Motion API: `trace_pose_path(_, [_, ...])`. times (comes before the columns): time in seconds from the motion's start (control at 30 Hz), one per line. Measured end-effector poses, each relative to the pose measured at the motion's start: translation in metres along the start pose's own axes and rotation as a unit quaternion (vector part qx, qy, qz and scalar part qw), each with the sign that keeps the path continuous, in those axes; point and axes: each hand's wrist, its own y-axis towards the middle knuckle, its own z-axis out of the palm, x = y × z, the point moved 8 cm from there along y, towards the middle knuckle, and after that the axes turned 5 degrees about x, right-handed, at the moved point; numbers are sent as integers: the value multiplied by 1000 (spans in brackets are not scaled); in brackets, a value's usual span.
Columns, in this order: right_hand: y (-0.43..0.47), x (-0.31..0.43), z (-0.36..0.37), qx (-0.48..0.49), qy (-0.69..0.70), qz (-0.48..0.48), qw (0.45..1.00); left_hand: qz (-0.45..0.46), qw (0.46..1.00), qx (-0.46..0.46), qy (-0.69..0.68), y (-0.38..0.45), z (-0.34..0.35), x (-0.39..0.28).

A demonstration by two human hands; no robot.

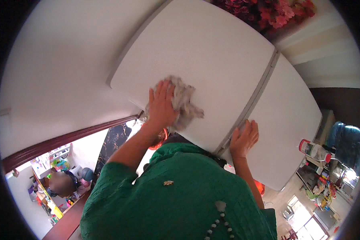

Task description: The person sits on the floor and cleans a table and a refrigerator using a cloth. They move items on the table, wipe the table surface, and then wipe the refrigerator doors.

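My left hand (163, 105) presses flat against a crumpled, greyish patterned cloth (184, 102), slightly blurred, on a large white panel (204, 51). A grey seam (255, 97) divides this panel from a second white one (288, 120). Beside the seam, my right hand (244, 138) rests with its thumb apart from the fingers and holds nothing. Both panels have smooth surfaces, and the larger has a rounded corner at the left.
Red and pink flowers (276, 15) stand past the far edge. At the right is a clear plastic jar (315, 150) with red ends. A dark red wooden trim (72, 136) runs along the left. Beyond it, a person (61, 183) is among toys. An orange-red basket (160, 139) shows below my left forearm.
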Motion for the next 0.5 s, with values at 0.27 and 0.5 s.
trace_pose_path(0.27, [-2,-5,2,7,11,19,1000,-129,972,-188,53,247,-51,87])
trace_pose_path(0.5, [-4,-6,-1,-2,35,14,999,-16,992,-123,18,161,-35,45])
